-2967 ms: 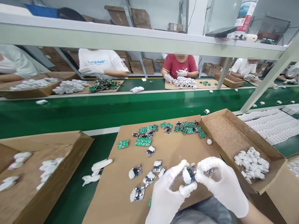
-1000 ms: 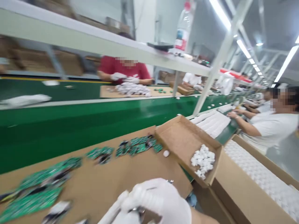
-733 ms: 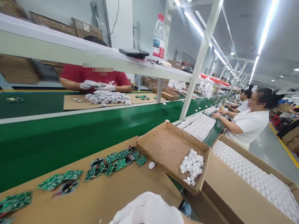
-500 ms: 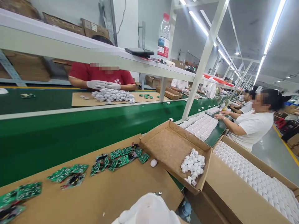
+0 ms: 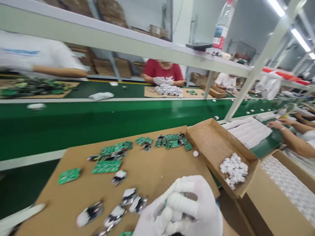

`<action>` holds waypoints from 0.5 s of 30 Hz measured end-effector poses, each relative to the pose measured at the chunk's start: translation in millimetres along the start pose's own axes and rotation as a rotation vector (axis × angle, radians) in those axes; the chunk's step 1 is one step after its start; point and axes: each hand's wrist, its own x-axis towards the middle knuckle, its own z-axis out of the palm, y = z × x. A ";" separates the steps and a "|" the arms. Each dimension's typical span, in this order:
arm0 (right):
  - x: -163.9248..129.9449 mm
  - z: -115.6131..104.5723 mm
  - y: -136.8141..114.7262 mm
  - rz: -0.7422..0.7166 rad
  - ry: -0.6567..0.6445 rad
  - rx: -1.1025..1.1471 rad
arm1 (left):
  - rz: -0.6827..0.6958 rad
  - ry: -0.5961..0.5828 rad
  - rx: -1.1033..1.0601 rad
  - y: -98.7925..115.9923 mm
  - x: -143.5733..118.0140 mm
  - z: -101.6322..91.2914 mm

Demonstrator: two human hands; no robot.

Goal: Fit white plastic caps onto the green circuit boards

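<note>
My right hand (image 5: 197, 200), in a white glove, is curled closed at the bottom centre, above the cardboard sheet (image 5: 172, 167). My left hand (image 5: 147, 218), also gloved, is pressed against it and partly cut off by the lower edge. A hint of green and some dark bits show between the fingers. The held thing is mostly hidden, and I cannot make out what it is. Left of the hands lie several white pieces with dark parts and wires (image 5: 115, 214). Behind them are green circuit boards (image 5: 107, 166), some in overlapping clusters.
A shallow cardboard tray (image 5: 204, 137) holds small white parts (image 5: 235, 170). A round white piece (image 5: 195, 153) lies beside it. The green conveyor (image 5: 123, 116) crosses behind. A box of white parts (image 5: 290, 183) stands right. Co-workers sit opposite. A blurred white elongated shape (image 5: 22, 218) is lower left.
The view has swung left, so the scene sits further right and more of the cardboard sheet shows. My gloved hands have come further into view, with closed fingers visible.
</note>
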 end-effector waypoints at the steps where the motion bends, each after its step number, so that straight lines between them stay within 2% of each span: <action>1: -0.9 -2.7 3.8 -0.033 -0.028 0.058 | -0.008 0.000 0.003 1.0 -0.7 -2.9; 3: -9.9 -8.5 13.6 -0.056 -0.015 0.140 | -0.022 -0.011 0.003 1.8 -0.8 -4.5; 6: -31.9 -13.0 27.5 0.037 0.095 0.175 | -0.090 -0.082 -0.099 3.7 -0.8 0.8; 9: -40.2 -10.5 30.4 0.111 0.133 0.135 | -0.118 -0.175 -0.225 7.3 -1.2 7.1; 11: -33.9 -6.1 25.0 0.104 0.129 0.122 | -0.091 -0.187 -0.187 9.0 -0.8 8.6; 15: -17.1 2.1 12.4 0.089 0.217 0.198 | -0.019 -0.094 0.024 9.3 0.0 5.8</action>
